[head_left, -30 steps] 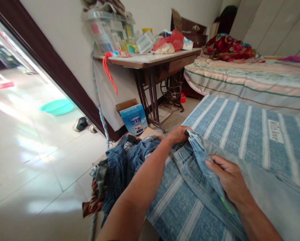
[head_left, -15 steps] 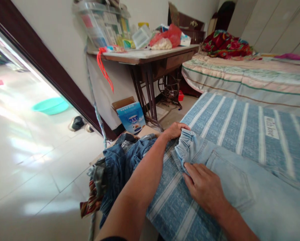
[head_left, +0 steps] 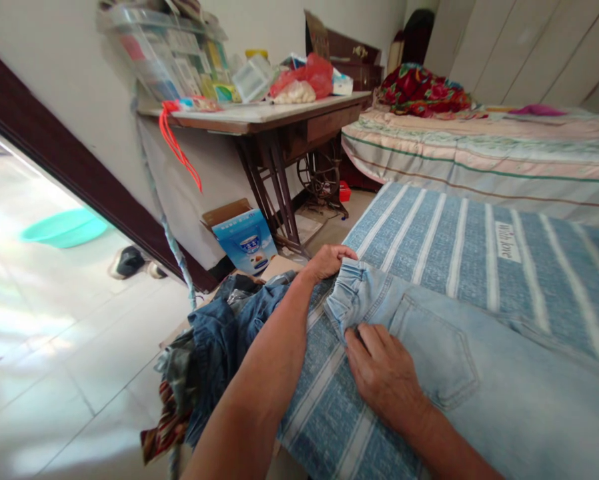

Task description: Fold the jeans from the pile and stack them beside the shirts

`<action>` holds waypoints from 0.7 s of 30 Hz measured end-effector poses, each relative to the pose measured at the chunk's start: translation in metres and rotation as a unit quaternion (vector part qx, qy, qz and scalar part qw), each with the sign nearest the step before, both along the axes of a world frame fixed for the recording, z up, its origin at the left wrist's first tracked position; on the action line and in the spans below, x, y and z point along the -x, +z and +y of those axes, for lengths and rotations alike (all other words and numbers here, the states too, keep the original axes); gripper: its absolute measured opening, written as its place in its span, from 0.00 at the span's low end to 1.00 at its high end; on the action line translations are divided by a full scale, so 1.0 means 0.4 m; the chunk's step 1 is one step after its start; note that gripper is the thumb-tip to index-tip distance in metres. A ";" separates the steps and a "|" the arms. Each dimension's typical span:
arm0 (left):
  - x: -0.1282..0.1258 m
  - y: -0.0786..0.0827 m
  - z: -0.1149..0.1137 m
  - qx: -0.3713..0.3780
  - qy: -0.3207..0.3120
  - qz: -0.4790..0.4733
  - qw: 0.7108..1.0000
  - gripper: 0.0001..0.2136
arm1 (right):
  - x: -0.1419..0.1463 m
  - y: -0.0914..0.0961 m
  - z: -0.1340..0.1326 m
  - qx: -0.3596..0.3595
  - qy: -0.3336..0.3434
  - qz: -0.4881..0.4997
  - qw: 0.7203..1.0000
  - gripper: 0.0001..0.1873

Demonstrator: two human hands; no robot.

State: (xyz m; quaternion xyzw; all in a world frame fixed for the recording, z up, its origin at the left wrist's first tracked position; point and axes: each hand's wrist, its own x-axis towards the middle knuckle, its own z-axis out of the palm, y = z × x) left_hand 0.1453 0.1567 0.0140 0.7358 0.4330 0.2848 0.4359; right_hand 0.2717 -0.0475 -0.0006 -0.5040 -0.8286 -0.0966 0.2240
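Note:
Light-blue jeans (head_left: 484,340) lie across a blue-and-white striped cloth (head_left: 429,227), their elastic waistband toward the left and a back pocket facing up. My left hand (head_left: 329,262) is at the far corner of the waistband, its fingers closed over the edge. At the near corner of the waistband, my right hand (head_left: 384,367) pinches the denim between thumb and fingers. Left of my left forearm, a heap of dark clothes (head_left: 219,333) hangs over an edge, with more denim in it.
A sewing-machine table (head_left: 259,117) holding a clear plastic box (head_left: 164,60) and a red bag (head_left: 312,77) stands against the wall. Below it is a blue carton (head_left: 247,243). A larger bed (head_left: 479,153) lies behind. A turquoise basin (head_left: 64,228) and shoes (head_left: 128,262) are on the floor.
The view has swung slightly to the right, so everything sits further left. Both hands keep their places at the waistband; the jeans look little changed.

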 end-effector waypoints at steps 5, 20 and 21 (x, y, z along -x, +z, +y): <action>0.005 0.015 -0.004 0.011 0.023 -0.008 1.000 0.06 | 0.009 -0.005 -0.002 -0.006 -0.010 -0.014 1.000 0.15; 0.070 0.106 -0.083 0.180 0.072 -0.032 0.981 0.20 | 0.019 -0.007 0.004 -0.014 0.000 -0.035 0.999 0.16; 0.077 0.117 -0.101 0.184 0.079 -0.014 0.980 0.21 | 0.019 -0.007 0.004 -0.013 0.001 -0.033 0.999 0.16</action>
